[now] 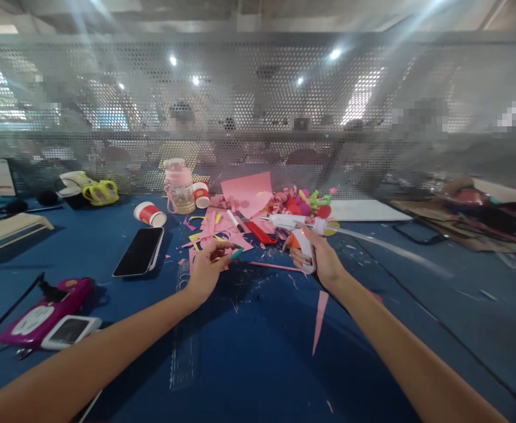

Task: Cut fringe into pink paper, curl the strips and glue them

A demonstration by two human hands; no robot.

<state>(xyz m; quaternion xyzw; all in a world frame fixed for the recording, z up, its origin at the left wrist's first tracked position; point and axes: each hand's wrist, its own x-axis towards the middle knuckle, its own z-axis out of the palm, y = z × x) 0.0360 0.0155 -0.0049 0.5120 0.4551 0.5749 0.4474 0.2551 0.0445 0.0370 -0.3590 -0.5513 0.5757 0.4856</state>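
My left hand [207, 270] pinches a small teal piece [237, 253] between thumb and fingertips, a little above the blue table [249, 358]. My right hand [324, 252] is wrapped round the white handle of a hot glue gun [291, 221]. Its nozzle points left, and a long clear glue stick [399, 254] trails from its rear. Pink paper scraps [209, 226] lie just beyond my left hand. Among them rest a red-handled cutting tool [260, 231] and a pen [234, 220]. A thin pink strip [275, 267] lies between my hands, apart from the teal piece.
Left of my hands are a black-screened phone [140, 251], a tipped paper cup [151, 215], a water bottle [179, 187] and a purple case [49, 314]. A clear ruler [183, 358] lies nearer me. Behind stands a perforated metal screen [240, 88]; cardboard [434, 223] sits right.
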